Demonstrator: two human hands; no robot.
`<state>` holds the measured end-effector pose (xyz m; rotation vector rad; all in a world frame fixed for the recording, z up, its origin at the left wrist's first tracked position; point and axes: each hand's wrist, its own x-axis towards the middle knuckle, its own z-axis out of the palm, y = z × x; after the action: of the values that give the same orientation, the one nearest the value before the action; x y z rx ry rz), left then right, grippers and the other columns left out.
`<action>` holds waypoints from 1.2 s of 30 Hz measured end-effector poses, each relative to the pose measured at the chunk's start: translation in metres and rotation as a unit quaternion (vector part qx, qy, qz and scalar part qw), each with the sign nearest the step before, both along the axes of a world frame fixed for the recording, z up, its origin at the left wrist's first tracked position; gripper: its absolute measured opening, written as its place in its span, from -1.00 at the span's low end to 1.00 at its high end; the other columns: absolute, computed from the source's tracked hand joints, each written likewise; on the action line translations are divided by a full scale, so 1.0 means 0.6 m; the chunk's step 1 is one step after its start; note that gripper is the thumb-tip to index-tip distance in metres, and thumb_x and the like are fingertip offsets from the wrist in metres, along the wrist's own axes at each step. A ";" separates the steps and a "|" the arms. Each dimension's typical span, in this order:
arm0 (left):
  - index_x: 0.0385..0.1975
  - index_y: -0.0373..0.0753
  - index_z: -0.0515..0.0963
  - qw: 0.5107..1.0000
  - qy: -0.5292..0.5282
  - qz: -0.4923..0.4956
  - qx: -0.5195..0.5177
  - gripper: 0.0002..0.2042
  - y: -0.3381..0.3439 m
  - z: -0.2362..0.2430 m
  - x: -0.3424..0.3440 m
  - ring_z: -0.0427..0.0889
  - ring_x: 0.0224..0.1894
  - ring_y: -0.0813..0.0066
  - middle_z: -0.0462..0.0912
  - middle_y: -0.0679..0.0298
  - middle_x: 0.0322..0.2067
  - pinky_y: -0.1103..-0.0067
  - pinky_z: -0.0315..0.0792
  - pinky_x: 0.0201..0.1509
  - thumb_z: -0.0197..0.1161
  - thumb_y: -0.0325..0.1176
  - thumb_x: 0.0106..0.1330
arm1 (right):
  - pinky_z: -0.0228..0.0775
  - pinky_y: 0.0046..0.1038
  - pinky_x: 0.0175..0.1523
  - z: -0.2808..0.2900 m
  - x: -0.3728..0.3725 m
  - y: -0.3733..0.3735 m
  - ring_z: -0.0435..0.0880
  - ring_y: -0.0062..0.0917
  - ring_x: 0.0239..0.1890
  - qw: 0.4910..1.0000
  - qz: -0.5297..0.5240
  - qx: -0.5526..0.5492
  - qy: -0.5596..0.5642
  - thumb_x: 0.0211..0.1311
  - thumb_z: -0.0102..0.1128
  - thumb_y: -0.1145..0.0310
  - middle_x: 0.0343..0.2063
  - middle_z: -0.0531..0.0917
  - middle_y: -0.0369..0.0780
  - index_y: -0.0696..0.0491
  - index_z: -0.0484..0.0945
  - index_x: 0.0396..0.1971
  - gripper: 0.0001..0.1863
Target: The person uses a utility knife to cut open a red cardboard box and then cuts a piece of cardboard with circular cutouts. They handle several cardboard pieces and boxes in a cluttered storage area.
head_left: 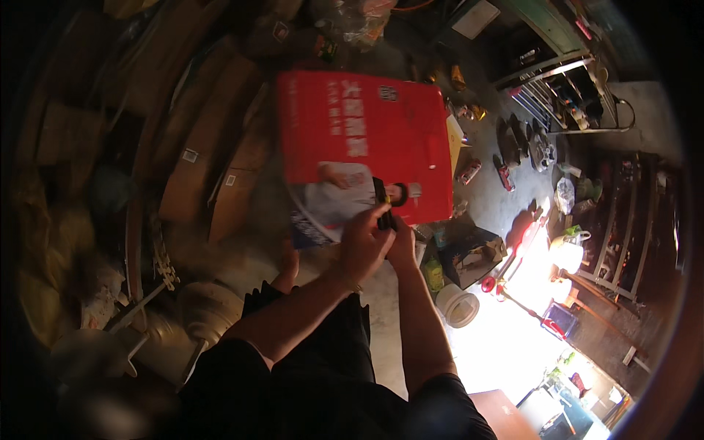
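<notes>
My left hand point(365, 238) and my right hand point(400, 242) are close together near the middle of the view, both closed on a small black object point(383, 220) with a bit of yellow. I cannot make out what it is. Just beyond them is a large red printed board or flattened box point(367, 125), with white lettering and a printed figure in a white top. The hands overlap its lower part, and whether they touch it is unclear.
Large cardboard sheets point(183, 161) lean at the left, above a white fan-like item point(205, 312). At the right are a metal rack point(565, 95), shoes point(513, 143), a dark open box point(473, 257), a white bucket point(458, 308) and a brightly sunlit floor point(491, 345) with long-handled tools.
</notes>
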<state>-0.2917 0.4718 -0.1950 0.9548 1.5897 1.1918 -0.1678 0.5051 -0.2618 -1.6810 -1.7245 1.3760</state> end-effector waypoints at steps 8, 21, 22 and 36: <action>0.00 -0.32 0.34 0.991 -0.056 0.011 -0.120 -0.63 -0.035 -0.160 -0.087 0.38 0.07 0.34 0.40 0.12 0.01 0.48 0.27 0.11 0.12 -0.35 0.22 | 0.34 -0.59 -0.51 -0.068 0.026 0.001 0.48 -0.63 -0.61 0.950 -0.172 -0.193 0.176 0.00 0.21 0.43 -0.59 0.47 -0.31 0.13 0.40 -0.42 -0.82; 0.06 -0.34 0.30 0.958 -0.122 0.049 -0.253 -0.45 -0.051 -0.248 -0.146 0.31 0.13 0.34 0.34 0.09 0.07 0.50 0.19 0.17 0.13 -0.06 0.20 | 0.34 -0.56 -0.48 -0.137 -0.073 -0.027 0.48 -0.68 -0.53 0.969 -0.121 -0.163 0.143 -0.03 0.18 0.45 -0.57 0.52 -0.30 0.14 0.44 -0.37 -0.81; 0.05 -0.36 0.31 0.966 -0.068 0.063 -0.241 -0.46 -0.062 -0.278 -0.169 0.35 0.09 0.31 0.38 0.07 0.04 0.49 0.22 0.15 0.12 -0.06 0.21 | 0.34 -0.55 -0.48 -0.146 -0.076 -0.032 0.48 -0.68 -0.52 0.969 -0.120 -0.160 0.143 -0.03 0.18 0.45 -0.56 0.52 -0.30 0.14 0.44 -0.37 -0.81; 0.21 -0.34 0.08 0.956 -0.114 0.188 -0.193 -0.20 -0.135 -0.467 -0.424 0.16 0.22 0.31 0.18 0.07 0.18 0.46 0.07 0.23 0.27 -0.04 0.04 | 0.38 -0.44 -0.37 -0.279 -0.234 -0.064 0.57 -0.45 -0.43 0.998 0.012 -0.050 -0.027 0.01 0.13 0.40 -0.44 0.56 -0.16 0.05 0.39 -0.19 -0.69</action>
<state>-0.5460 0.3905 -0.4752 0.2582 1.7726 1.1338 -0.3084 0.4666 -0.4290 -1.7703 -1.7371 1.4641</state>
